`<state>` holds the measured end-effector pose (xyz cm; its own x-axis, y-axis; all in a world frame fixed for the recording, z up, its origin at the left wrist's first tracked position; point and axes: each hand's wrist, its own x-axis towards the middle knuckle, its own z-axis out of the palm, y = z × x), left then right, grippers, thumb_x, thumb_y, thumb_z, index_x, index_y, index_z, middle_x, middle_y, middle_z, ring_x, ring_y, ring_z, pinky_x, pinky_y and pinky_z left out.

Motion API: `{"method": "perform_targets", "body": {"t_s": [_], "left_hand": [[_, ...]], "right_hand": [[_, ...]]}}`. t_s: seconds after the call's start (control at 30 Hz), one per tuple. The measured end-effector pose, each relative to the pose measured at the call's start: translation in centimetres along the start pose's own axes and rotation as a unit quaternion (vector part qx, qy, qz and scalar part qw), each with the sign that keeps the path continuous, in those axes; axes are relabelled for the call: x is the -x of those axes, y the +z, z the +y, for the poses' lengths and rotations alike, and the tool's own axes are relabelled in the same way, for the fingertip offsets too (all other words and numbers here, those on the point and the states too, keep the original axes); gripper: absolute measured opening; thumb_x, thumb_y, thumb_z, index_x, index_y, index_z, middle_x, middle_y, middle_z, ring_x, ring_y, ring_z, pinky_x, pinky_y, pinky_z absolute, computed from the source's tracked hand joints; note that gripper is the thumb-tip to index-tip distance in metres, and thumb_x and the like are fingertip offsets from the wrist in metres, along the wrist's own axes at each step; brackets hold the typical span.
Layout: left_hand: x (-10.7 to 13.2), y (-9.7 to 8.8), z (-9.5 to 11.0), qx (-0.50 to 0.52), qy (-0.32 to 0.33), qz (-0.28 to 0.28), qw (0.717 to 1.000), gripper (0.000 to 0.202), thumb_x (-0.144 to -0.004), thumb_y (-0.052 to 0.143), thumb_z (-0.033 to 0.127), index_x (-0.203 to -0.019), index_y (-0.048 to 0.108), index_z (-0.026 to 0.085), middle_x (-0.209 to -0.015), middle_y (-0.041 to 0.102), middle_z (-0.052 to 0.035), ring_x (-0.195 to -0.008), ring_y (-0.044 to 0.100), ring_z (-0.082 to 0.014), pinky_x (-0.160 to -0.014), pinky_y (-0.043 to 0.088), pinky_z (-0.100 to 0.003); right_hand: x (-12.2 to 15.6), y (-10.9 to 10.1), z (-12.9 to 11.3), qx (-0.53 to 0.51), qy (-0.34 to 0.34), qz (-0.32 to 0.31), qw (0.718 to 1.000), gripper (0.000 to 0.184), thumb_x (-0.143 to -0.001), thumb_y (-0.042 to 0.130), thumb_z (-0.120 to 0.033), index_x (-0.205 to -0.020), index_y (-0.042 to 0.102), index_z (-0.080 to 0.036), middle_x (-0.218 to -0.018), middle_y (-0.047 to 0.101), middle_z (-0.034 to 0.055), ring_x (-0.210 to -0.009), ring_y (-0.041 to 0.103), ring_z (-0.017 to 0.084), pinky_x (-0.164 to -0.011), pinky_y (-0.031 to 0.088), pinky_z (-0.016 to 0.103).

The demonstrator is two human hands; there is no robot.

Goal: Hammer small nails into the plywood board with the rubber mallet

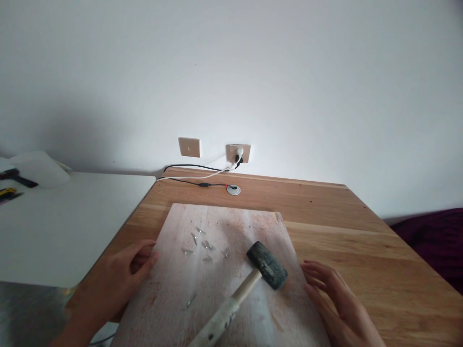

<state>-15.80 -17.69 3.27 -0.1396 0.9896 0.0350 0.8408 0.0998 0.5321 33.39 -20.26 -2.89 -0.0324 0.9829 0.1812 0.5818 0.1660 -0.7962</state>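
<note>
A pale, worn wooden board (pixel 170 289) lies on the wooden desk. My left hand (pixel 121 277) grips its left edge, thumb and curled fingers at the side. My right hand (pixel 334 299) holds the opposite edge, fingers bent against it and partly hidden. On the board rests a rubber mallet (pixel 266 265) with a dark head and light handle, pointing toward me; neither hand touches it. Several small, shiny, clear-looking pieces (pixel 208 245) are scattered left of the mallet head, and a single thin piece (pixel 191 300) lies nearer me. Their kind is too small to make out.
Behind the board, cables (pixel 191 178) run along the desk (pixel 325 217) to a wall socket (pixel 238 153) and a round grommet (pixel 233 190). A white table (pixel 72 226) adjoins at left, bearing a black-handled tool (pixel 21 179) and a yellow cutter (pixel 7 194). Purple fabric (pixel 434 241) is at far right.
</note>
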Motion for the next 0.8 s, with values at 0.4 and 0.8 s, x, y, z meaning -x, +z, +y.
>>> {"method": "perform_targets", "body": {"t_s": [0.4, 0.8], "left_hand": [[1.7, 4.0, 3.4, 0.072, 0.044, 0.057, 0.995, 0.029, -0.088, 0.060, 0.052, -0.089, 0.076, 0.027, -0.079, 0.082, 0.0004, -0.068, 0.079, -0.0207, -0.063, 0.064, -0.025], [2.2, 4.5, 3.2, 0.085, 0.042, 0.054, 0.994, 0.028, -0.087, 0.064, 0.053, -0.089, 0.076, 0.027, -0.078, 0.081, 0.0009, -0.066, 0.078, -0.0195, -0.063, 0.063, -0.023]], "right_hand": [[0.8, -3.9, 0.8, -0.008, 0.153, 0.049, 0.987, 0.055, -0.086, 0.070, -0.066, -0.123, 0.072, -0.025, -0.129, 0.078, 0.0128, -0.116, 0.077, 0.034, -0.095, 0.066, 0.041], [0.8, -4.5, -2.3, -0.029, 0.194, 0.078, 0.978, 0.048, -0.077, 0.076, -0.064, -0.105, 0.079, -0.025, -0.117, 0.083, 0.0105, -0.112, 0.078, 0.036, -0.090, 0.067, 0.036]]}}
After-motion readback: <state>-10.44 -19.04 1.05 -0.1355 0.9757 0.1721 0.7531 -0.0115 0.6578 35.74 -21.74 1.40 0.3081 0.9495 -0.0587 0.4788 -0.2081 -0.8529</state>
